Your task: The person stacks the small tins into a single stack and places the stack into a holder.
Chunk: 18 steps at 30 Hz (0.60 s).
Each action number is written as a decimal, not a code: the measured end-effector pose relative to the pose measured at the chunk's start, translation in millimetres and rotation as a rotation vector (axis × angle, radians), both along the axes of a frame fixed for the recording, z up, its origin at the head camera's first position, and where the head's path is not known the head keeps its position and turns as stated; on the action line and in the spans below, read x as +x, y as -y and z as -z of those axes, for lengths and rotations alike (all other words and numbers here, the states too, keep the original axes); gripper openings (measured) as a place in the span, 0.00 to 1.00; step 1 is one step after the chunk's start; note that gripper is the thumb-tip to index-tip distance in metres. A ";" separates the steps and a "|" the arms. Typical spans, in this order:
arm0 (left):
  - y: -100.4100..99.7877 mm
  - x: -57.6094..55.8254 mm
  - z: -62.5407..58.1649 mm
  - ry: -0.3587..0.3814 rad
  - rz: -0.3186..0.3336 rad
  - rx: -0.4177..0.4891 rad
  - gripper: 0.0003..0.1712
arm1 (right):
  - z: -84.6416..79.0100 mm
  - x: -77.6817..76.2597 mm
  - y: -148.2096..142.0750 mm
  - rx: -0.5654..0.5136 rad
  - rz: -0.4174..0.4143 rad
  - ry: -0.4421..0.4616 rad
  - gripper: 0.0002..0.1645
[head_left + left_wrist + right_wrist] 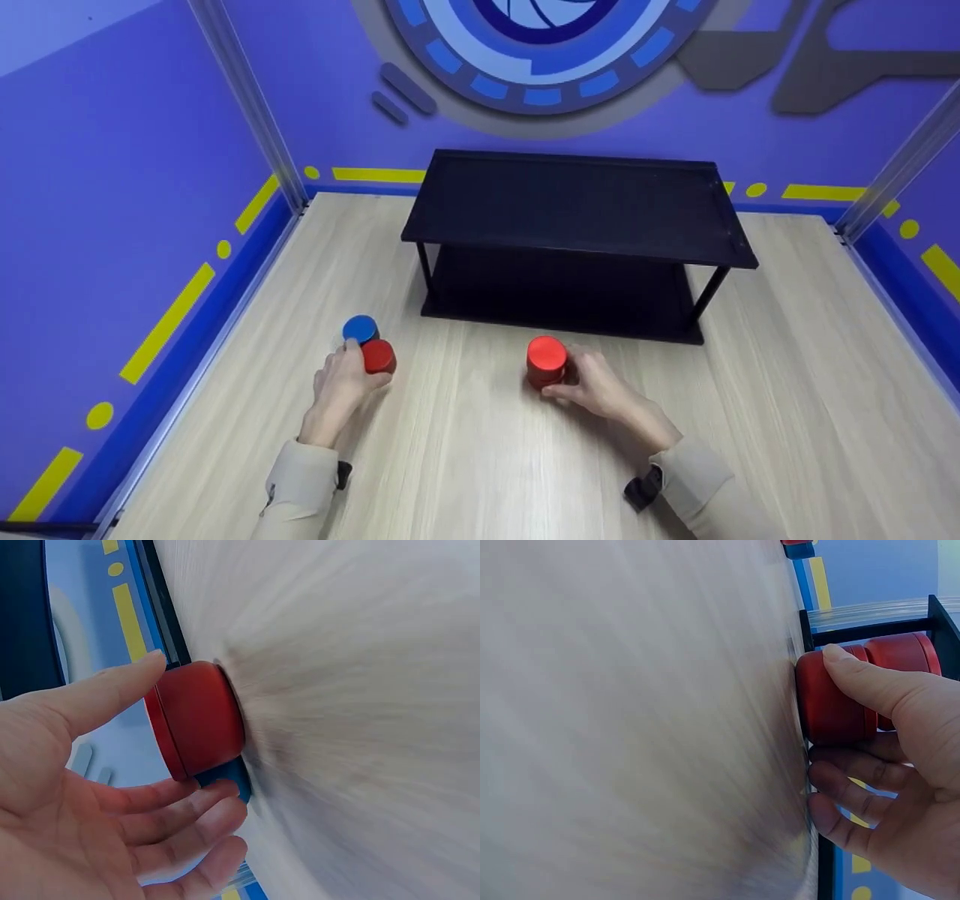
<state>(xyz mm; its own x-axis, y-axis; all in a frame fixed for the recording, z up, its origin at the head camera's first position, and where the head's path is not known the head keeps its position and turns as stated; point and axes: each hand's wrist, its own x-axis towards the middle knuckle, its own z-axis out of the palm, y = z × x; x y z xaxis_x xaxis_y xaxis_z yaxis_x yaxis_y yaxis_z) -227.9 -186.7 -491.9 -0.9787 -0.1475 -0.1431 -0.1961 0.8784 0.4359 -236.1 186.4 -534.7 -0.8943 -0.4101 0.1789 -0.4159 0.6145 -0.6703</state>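
On the left of the table stands a round red tin (379, 355) with a lid. My left hand (341, 382) pinches it between thumb and index finger, the other fingers loosely bent below in the left wrist view. Right behind that tin is a blue tin (361, 328), mostly hidden by the red one in the left wrist view. In front of the shelf, two red tins are stacked. My right hand (600, 382) grips the lower red tin (832, 705) from the right, thumb on its near side. The upper red tin (904, 652) rests on top of it.
A black two-tier shelf (577, 206) stands at the back of the wooden table (472, 465), just behind the stacked tins. Blue printed walls (150, 187) with metal corner posts (247, 97) enclose the table at the back and sides.
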 end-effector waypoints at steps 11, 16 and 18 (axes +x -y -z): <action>-6.6 -9.5 4.9 0.043 0.026 0.105 0.47 | 1.3 -1.5 -0.6 -0.035 -0.014 -0.017 0.27; -11.0 -13.7 8.6 0.047 0.030 0.159 0.46 | 0.1 -0.6 -0.3 -0.033 -0.011 0.002 0.28; -12.8 -14.5 9.9 0.042 0.034 0.169 0.44 | 0.3 0.0 -0.2 -0.035 -0.010 0.011 0.27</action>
<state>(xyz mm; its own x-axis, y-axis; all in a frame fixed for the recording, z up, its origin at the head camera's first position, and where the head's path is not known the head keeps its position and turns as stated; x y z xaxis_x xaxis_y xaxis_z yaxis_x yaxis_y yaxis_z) -242.4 -173.9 -501.7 -0.9754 -0.0851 -0.2035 -0.1887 0.7997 0.5700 -236.1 186.6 -535.0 -0.8923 -0.4123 0.1838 -0.4144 0.5865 -0.6959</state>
